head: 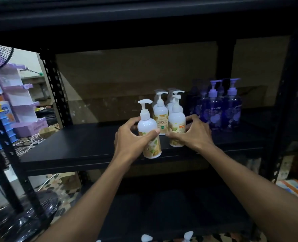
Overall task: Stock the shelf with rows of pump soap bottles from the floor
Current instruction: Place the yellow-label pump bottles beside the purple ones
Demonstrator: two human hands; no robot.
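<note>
Glossy white plastic with rounded shoulders and a fruit-print label: that's the front pump bottle, upright at the front lip of the matte black shelf. The left hand is wrapped round its waist, thumb across the label. The right hand cups the neighbouring bottle just beside it, fingers curled behind. Matching back bottles stand behind, and see-through purple-blue bottles stand to the right.
</note>
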